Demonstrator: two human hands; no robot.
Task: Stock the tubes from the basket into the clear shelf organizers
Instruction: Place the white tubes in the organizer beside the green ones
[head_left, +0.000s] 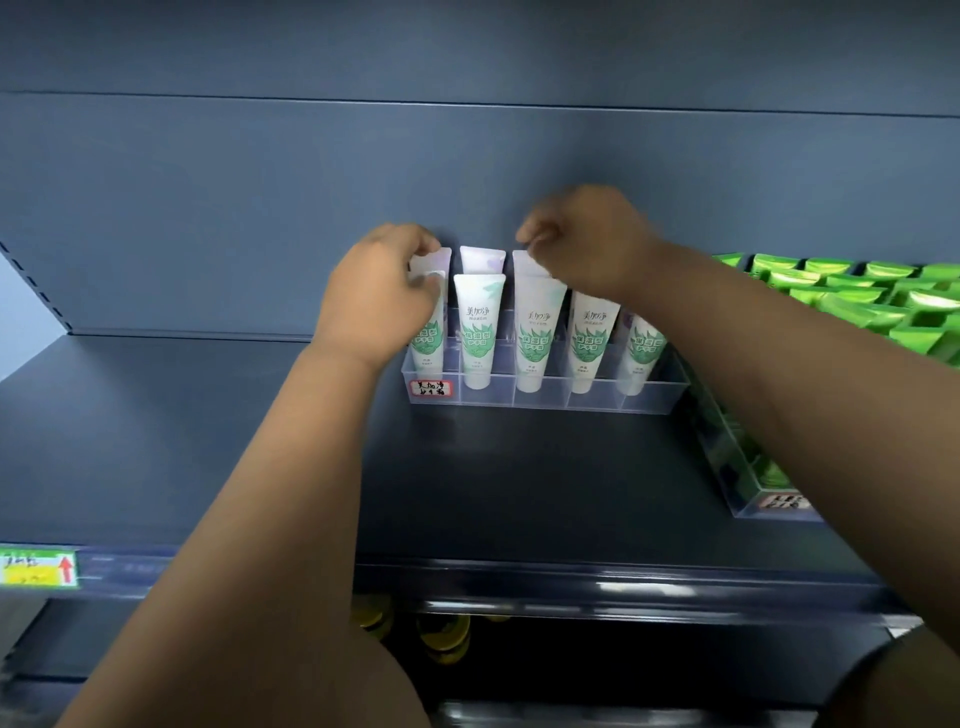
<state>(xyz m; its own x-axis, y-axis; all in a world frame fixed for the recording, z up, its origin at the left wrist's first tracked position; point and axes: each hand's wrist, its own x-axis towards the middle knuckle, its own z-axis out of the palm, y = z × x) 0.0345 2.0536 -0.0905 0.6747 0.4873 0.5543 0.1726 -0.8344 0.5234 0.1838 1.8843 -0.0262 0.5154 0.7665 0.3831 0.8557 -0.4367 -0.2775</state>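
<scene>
Fingers (427, 245) of the left hand (379, 299) and right hand (589, 241) are clamped on tubes (430, 343) toward the organizer's (540, 401) left end; seating is judged underway, with pressing down and release needed next.

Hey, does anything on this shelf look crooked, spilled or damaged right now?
Nothing spilled or damaged. The tubes stand cap-down in the clear organizer; the two rightmost tubes lean slightly right, maybe just lens distortion. The left hand grips the far-left tube, the right hand pinches a back tube.
</scene>
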